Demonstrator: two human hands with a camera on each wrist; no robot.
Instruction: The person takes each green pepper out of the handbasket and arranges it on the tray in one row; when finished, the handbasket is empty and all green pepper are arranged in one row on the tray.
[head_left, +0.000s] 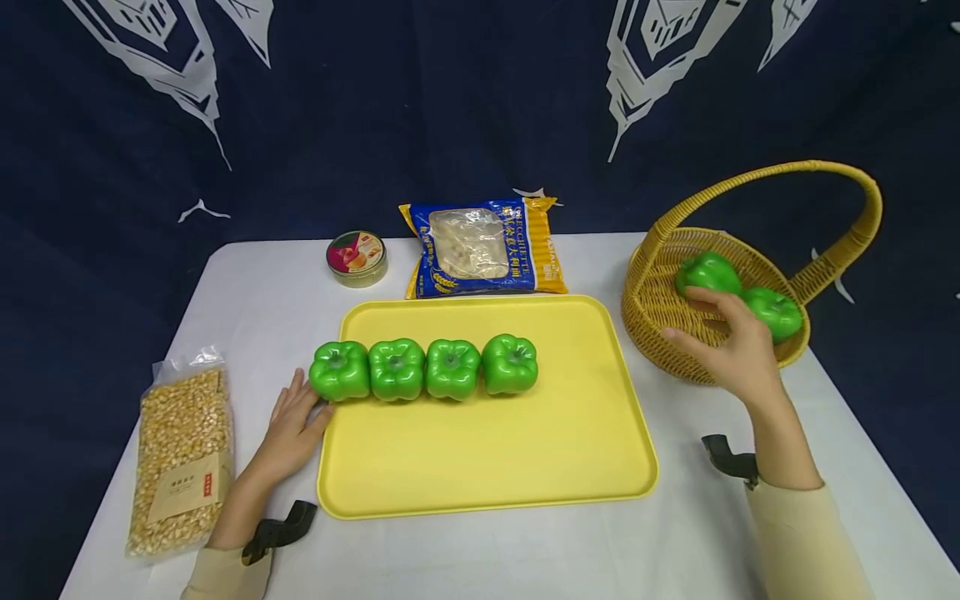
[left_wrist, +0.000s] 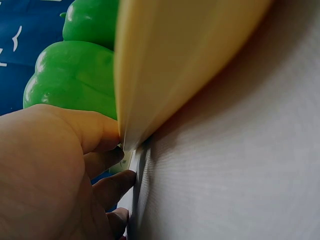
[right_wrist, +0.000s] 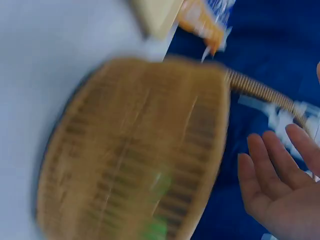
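Several green bell peppers [head_left: 453, 369] stand in a row across the yellow tray [head_left: 487, 458]. My left hand [head_left: 291, 433] rests at the tray's left edge, close beside the leftmost pepper [head_left: 339, 372]. In the left wrist view, the thumb of the left hand [left_wrist: 45, 165] meets the tray's rim [left_wrist: 150, 65], with green peppers [left_wrist: 72, 77] just beyond. Over the wicker basket [head_left: 667, 342] hovers my right hand [head_left: 738, 346], fingers spread and holding nothing. Two green peppers [head_left: 774, 313] lie inside the basket. The right wrist view shows the right hand [right_wrist: 280, 195] beside the blurred basket [right_wrist: 130, 135].
Behind the tray lie a blue and yellow pasta bag [head_left: 480, 248] and a small round can [head_left: 357, 258]. A clear bag of corn kernels [head_left: 183, 458] lies on the left. The basket's tall handle [head_left: 795, 169] arches above its right side. A dark patterned cloth [head_left: 450, 100] hangs behind.
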